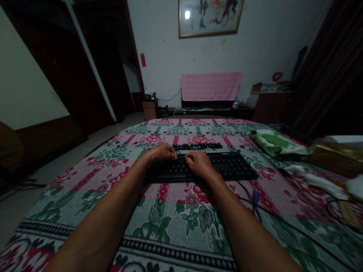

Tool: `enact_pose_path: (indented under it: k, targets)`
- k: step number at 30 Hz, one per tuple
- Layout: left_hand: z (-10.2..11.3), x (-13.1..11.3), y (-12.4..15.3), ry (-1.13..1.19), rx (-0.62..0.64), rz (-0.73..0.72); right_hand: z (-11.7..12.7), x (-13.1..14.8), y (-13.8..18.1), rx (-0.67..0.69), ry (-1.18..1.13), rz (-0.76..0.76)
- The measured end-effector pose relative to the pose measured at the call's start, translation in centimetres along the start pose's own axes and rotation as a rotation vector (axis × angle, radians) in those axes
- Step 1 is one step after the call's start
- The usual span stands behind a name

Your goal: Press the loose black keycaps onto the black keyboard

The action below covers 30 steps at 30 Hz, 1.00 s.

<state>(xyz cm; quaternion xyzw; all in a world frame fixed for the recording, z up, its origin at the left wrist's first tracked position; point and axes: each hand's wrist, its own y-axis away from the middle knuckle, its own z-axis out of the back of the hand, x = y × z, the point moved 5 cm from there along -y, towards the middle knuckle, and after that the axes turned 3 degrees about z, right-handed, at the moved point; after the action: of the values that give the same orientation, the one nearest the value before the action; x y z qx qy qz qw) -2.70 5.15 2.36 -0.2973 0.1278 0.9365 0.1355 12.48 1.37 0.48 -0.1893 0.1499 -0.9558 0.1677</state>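
Note:
A black keyboard (238, 168) lies on the floral cloth, in front of me. Over its upper left part is my left hand (165, 152), fingers curled and pressed together near the back row of keys. My right hand (199, 162) rests at the middle of the keyboard, its thumb and fingers closed near the same row. Whatever either hand may pinch is too small and dark to make out. Just behind the keyboard, small black pieces like loose keycaps (198, 146) lie in a row, partly hidden by my left hand.
A patterned cloth (181, 211) covers the surface. Black cables (283, 217) and a purple-blue plug (255, 196) lie at right. Farther right are a green-and-white packet (275, 141), crumpled white material (314, 179) and a golden box (337, 156). A pink towel (211, 87) hangs by the far wall.

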Motion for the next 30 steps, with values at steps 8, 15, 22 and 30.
enact_pose_path:
  k: [8,15,22,30]
  targets:
    - [-0.8,-0.7,1.0,0.025,0.096,0.003,0.1,0.2,0.1,0.017,0.010,-0.001]
    - [-1.5,0.1,0.7,0.114,0.138,0.045,0.2,0.4,0.2,0.037,0.023,-0.013]
    - [-1.7,0.0,0.3,0.196,0.140,0.007,0.2,0.4,0.2,0.023,0.036,-0.009]
    - [-1.6,-1.3,1.0,0.133,0.172,-0.011,0.1,0.5,0.1,0.017,0.046,-0.003]
